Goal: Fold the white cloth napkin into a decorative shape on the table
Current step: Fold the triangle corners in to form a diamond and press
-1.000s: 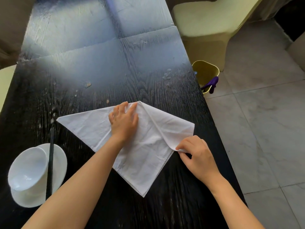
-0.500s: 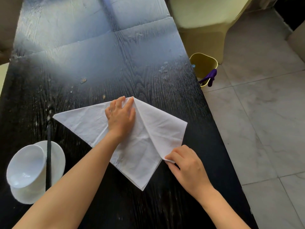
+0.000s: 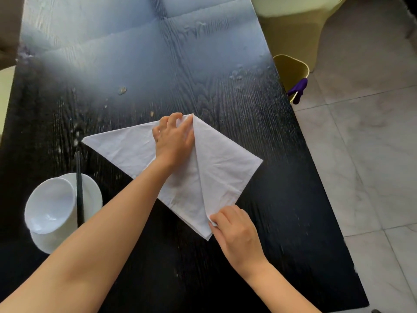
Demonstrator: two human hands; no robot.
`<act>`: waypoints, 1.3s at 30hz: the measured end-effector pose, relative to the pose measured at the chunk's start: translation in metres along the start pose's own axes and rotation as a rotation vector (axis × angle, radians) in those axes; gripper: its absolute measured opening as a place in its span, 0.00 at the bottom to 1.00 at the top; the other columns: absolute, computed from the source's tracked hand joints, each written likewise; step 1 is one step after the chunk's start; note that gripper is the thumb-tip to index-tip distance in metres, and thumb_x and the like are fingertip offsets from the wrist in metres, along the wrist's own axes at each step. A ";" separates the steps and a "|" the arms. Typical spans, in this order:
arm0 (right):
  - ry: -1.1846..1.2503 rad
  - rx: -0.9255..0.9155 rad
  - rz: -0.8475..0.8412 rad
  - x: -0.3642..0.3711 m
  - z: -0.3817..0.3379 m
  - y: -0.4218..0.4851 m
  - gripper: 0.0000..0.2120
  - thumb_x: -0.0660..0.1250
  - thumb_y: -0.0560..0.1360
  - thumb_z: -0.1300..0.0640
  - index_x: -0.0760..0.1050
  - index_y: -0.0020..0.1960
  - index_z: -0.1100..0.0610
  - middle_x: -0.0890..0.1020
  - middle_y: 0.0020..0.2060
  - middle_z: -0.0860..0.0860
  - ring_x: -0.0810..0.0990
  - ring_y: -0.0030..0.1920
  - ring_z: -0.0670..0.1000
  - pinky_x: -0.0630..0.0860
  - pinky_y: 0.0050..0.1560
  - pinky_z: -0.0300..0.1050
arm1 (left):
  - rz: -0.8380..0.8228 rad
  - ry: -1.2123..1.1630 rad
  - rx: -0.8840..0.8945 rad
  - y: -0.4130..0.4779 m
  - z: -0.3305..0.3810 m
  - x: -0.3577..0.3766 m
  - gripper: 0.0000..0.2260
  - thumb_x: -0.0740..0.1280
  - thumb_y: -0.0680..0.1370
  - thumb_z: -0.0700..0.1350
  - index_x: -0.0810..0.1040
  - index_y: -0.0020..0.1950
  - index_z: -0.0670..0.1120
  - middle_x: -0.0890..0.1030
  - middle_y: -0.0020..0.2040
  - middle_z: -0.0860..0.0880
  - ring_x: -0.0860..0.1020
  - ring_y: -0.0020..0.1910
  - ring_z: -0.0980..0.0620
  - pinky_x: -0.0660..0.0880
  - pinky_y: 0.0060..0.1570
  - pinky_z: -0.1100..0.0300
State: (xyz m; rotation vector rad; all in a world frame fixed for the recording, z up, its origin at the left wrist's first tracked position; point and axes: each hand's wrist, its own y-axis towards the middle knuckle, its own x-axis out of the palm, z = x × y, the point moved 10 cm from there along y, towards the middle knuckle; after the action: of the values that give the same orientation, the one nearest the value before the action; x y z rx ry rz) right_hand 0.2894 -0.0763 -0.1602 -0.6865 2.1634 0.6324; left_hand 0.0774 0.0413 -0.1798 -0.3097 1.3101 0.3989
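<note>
- We have the white napkin (image 3: 216,168) lying flat on the dark table (image 3: 259,109), in the middle of the frame, folded to a triangle with one flap already brought in on the right.
- Our left hand (image 3: 174,138) rests palm down at the napkin's upper point, fingers spread and flat, pinning the cloth and gripping nothing.
- Our right hand (image 3: 237,231) is at the napkin's lower tip, thumb and forefinger closed on the flap's corner right where it meets that tip.
- The flap's folded edge runs as a straight crease from the left fingertips at the top down to the right hand at the bottom; that is the long axis the next fold turns on, as we judge it.
- The unfolded corner points to the left of the frame, well away from the right hand and nearer our left forearm, so we expect the left side to be brought in next to meet the crease.
- At the lower left of the frame a white bowl (image 3: 48,205) sits tilted on a white saucer (image 3: 92,195); the bowl looks empty, and dark chopsticks (image 3: 79,188) lie across the saucer beside it.
- At the upper right, on the floor beside the table, a yellow bin (image 3: 291,68) has something purple (image 3: 299,89) hanging over its rim; what lies inside we cannot tell.
</note>
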 end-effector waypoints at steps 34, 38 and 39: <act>-0.064 0.013 0.012 0.005 -0.020 -0.021 0.04 0.66 0.73 0.61 0.76 0.40 0.57 0.76 0.36 0.50 0.72 0.37 0.50 0.69 0.37 0.43 | -0.008 -0.008 0.005 0.002 -0.007 0.007 0.23 0.57 0.78 0.55 0.63 0.72 0.52 0.66 0.69 0.50 0.60 0.68 0.47 0.54 0.64 0.50; -0.052 0.028 -0.020 0.007 -0.019 -0.019 0.04 0.65 0.73 0.58 0.76 0.40 0.57 0.76 0.36 0.49 0.72 0.38 0.50 0.69 0.39 0.41 | -0.007 -0.025 0.012 -0.003 0.006 0.011 0.24 0.55 0.80 0.53 0.56 0.75 0.51 0.58 0.75 0.52 0.56 0.73 0.50 0.51 0.68 0.48; -0.051 0.029 -0.020 0.008 -0.019 -0.019 0.04 0.65 0.73 0.59 0.76 0.40 0.57 0.75 0.36 0.49 0.72 0.37 0.50 0.68 0.39 0.41 | -0.013 0.000 0.049 -0.005 0.012 0.014 0.23 0.53 0.80 0.53 0.56 0.75 0.52 0.57 0.76 0.52 0.54 0.74 0.50 0.50 0.69 0.48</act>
State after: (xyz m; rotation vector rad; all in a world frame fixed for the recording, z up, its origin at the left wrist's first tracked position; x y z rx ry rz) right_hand 0.2873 -0.1039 -0.1591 -0.6690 2.1125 0.6011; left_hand 0.0935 0.0434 -0.1900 -0.2772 1.3153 0.3554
